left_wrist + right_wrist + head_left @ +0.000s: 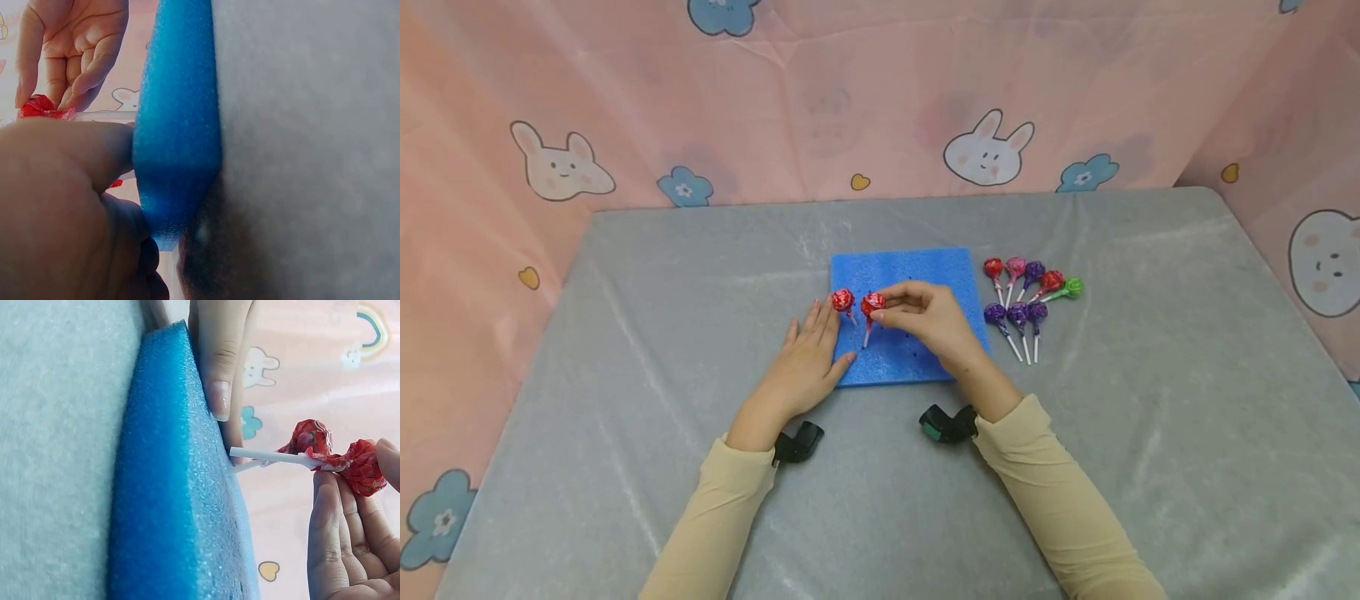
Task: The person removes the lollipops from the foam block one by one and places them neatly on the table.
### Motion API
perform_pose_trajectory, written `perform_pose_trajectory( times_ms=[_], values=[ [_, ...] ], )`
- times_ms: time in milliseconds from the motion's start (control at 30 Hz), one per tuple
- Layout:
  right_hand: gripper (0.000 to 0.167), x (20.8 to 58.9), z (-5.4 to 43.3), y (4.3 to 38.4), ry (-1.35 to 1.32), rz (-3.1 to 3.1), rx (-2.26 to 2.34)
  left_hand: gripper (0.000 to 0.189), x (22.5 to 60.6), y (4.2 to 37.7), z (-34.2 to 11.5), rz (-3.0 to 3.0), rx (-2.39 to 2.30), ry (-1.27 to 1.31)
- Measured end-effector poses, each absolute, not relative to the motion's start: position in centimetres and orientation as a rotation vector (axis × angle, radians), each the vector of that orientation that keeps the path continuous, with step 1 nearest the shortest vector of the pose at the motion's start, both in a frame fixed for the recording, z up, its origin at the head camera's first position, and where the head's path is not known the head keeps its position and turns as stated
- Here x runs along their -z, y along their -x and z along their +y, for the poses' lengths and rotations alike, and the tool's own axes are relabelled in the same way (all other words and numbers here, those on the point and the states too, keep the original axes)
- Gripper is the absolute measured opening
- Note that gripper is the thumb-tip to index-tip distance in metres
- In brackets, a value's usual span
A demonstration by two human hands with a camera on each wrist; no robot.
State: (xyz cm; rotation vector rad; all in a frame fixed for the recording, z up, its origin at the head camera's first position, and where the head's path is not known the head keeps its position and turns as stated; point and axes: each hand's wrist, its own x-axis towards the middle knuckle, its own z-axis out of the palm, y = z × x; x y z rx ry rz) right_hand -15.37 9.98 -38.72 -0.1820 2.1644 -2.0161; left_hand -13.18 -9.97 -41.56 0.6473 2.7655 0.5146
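Observation:
A red-wrapped lollipop (pixel 872 303) is pinched by its candy head between thumb and fingers of my right hand (pixel 931 323). In the right wrist view its white stick (pixel 269 455) points at the blue foam block (pixel 159 469), with the free end close over the top face. Another red lollipop (pixel 842 300) stands with its stick in the foam near the left edge. My left hand (pixel 801 367) lies along the block's left side, fingers extended, with the thumb (pixel 220 394) over the front left corner of the foam.
Right of the foam, several loose lollipops lie in two rows: purple ones (pixel 1017 313) in front, and red, pink, purple and green (pixel 1073 287) behind. Small dark holes dot the foam. Grey cloth (pixel 1150 417) covers the table, with a pink patterned curtain (pixel 895 83) behind.

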Motion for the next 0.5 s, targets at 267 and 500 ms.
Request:
perform_pose_trajectory(
  times_ms=[267,500],
  values=[
    [0.026,38.73,10.28,15.49,0.181,2.127,2.07,0.069,41.72,13.31,-10.1,2.772,-0.509,-0.65],
    [0.027,38.71,10.51,15.41,0.18,2.095,2.095,0.068,41.73,13.35,-10.08,2.76,-0.5,-0.652]
  ],
)
